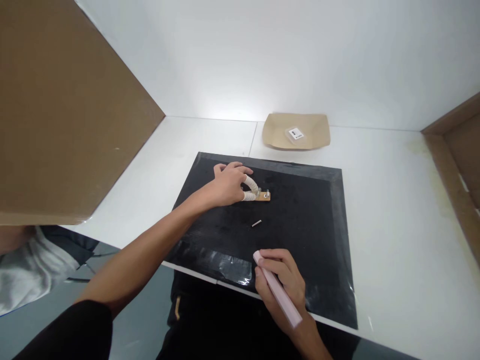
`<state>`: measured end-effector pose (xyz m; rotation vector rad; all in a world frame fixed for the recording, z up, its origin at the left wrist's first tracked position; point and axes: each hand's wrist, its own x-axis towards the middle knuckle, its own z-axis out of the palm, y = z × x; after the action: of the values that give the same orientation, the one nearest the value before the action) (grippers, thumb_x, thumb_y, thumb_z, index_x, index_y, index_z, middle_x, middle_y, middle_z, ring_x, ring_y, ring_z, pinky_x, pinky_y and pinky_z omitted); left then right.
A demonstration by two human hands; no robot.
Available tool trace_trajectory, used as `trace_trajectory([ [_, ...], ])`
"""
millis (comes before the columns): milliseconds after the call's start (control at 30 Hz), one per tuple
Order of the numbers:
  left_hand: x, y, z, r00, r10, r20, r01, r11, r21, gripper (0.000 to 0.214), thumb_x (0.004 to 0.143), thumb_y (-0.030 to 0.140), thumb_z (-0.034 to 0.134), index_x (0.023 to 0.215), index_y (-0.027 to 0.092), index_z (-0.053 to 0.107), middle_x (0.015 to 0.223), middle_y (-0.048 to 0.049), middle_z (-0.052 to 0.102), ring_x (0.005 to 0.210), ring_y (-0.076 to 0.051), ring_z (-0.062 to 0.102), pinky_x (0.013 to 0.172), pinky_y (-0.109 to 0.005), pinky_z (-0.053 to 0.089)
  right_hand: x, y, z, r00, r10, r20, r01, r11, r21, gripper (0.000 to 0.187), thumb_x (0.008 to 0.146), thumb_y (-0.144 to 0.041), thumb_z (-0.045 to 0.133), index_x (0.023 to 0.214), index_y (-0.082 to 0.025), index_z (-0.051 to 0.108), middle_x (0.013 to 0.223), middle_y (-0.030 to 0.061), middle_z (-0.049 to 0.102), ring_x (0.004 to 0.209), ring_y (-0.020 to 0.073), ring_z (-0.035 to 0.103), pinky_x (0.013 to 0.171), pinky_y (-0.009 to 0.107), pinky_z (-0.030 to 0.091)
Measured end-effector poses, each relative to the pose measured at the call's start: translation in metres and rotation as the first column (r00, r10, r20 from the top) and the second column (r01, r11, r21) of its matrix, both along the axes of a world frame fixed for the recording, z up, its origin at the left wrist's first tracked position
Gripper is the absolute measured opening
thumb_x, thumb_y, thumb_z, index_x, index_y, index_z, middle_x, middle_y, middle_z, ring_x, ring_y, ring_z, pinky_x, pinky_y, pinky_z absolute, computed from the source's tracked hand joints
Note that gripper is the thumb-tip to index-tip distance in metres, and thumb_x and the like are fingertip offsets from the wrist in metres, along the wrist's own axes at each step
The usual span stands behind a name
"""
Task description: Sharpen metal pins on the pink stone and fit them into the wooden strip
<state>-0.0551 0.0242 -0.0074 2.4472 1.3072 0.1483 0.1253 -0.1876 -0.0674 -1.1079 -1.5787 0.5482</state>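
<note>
My left hand [229,184] reaches onto the black mat [300,235], with white tape wrapped on the thumb and forefinger. Those two fingers pinch the left end of a small brown plate [263,196] with metal screws standing in it. My right hand [282,282] rests at the mat's near edge, closed around a pink bar-shaped tool [278,291] that points up and left. A small metal pin [256,223] lies loose on the mat between the two hands.
A tan paper tray [277,135] holding a small clear packet [294,133] sits at the back of the white table [393,210]. Brown cardboard walls stand at the left [63,110] and right [459,150]. A white wall closes the back.
</note>
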Motion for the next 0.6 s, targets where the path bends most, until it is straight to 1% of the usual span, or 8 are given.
trace_trajectory([
  [100,0.002,-0.009,0.005,0.999,0.026,-0.019,-0.026,1.000,-0.015,0.006,0.084,0.035,0.079,0.088,0.035,0.083,0.141,-0.0038,0.069,0.142,-0.042,0.047,0.108,-0.063,0.029,0.000,0.001,-0.001,1.000,0.001,0.002,-0.001,1.000,-0.013,0.022,0.090,-0.004,0.064,0.106,-0.020,0.066,0.106,0.0079,0.068,0.089,0.0155,0.073,0.076,0.027,0.063],
  [167,0.004,-0.013,0.010,0.998,0.058,-0.027,-0.059,0.998,-0.030,0.007,0.083,0.035,0.081,0.089,0.035,0.082,0.143,-0.0039,0.068,0.145,-0.043,0.045,0.109,-0.066,0.027,0.000,0.001,-0.002,1.000,0.000,-0.001,0.000,1.000,-0.014,0.023,0.090,-0.003,0.064,0.106,-0.020,0.066,0.106,0.0079,0.069,0.089,0.0158,0.073,0.075,0.028,0.063],
  [233,0.005,-0.015,0.014,0.998,0.066,-0.017,-0.066,0.998,-0.021,0.013,0.082,0.038,0.083,0.094,0.034,0.081,0.143,-0.0047,0.067,0.146,-0.043,0.044,0.110,-0.066,0.028,0.000,0.001,-0.002,1.000,0.002,-0.004,-0.002,1.000,-0.011,0.024,0.090,-0.003,0.064,0.107,-0.020,0.066,0.107,0.0080,0.068,0.089,0.0158,0.073,0.075,0.028,0.063],
  [367,0.005,-0.013,0.014,0.999,0.001,-0.036,0.002,0.998,0.066,0.025,0.083,0.037,0.081,0.108,0.034,0.079,0.150,-0.0071,0.061,0.150,-0.044,0.038,0.111,-0.066,0.028,0.000,0.001,-0.002,1.000,0.007,-0.006,-0.008,1.000,-0.013,0.023,0.091,-0.004,0.064,0.108,-0.020,0.065,0.107,0.0080,0.068,0.089,0.0153,0.073,0.076,0.028,0.063],
  [433,0.006,-0.011,0.011,0.997,-0.046,-0.068,0.053,0.992,0.114,0.035,0.083,0.036,0.080,0.118,0.035,0.076,0.155,-0.0091,0.056,0.152,-0.045,0.034,0.112,-0.067,0.027,0.000,0.000,-0.001,1.000,0.008,0.006,-0.008,1.000,-0.021,0.022,0.092,-0.005,0.064,0.107,-0.020,0.065,0.107,0.0078,0.068,0.090,0.0153,0.073,0.078,0.028,0.063],
  [500,0.008,-0.009,0.007,0.991,-0.088,-0.103,0.101,0.986,0.132,0.047,0.081,0.036,0.082,0.127,0.035,0.072,0.158,-0.0119,0.052,0.153,-0.047,0.030,0.112,-0.068,0.027,0.000,0.000,-0.001,1.000,0.009,0.013,-0.009,1.000,-0.022,0.021,0.092,-0.004,0.064,0.107,-0.019,0.065,0.107,0.0076,0.068,0.090,0.0149,0.073,0.079,0.028,0.063],
  [533,0.009,-0.007,0.006,0.987,-0.101,-0.126,0.117,0.984,0.131,0.051,0.080,0.034,0.082,0.129,0.035,0.071,0.159,-0.0131,0.050,0.153,-0.048,0.029,0.112,-0.069,0.027,0.000,0.000,0.000,1.000,0.011,0.015,-0.011,1.000,-0.021,0.021,0.092,-0.004,0.064,0.107,-0.019,0.065,0.107,0.0075,0.068,0.091,0.0147,0.072,0.079,0.027,0.063],
  [600,0.013,-0.005,0.005,0.978,-0.115,-0.176,0.136,0.984,0.112,0.050,0.077,0.028,0.082,0.126,0.032,0.073,0.160,-0.0142,0.048,0.154,-0.050,0.026,0.112,-0.070,0.027,0.001,0.000,0.000,1.000,0.007,0.013,-0.007,1.000,-0.014,0.021,0.092,-0.004,0.063,0.107,-0.019,0.065,0.107,0.0073,0.067,0.091,0.0140,0.072,0.079,0.026,0.062],
])
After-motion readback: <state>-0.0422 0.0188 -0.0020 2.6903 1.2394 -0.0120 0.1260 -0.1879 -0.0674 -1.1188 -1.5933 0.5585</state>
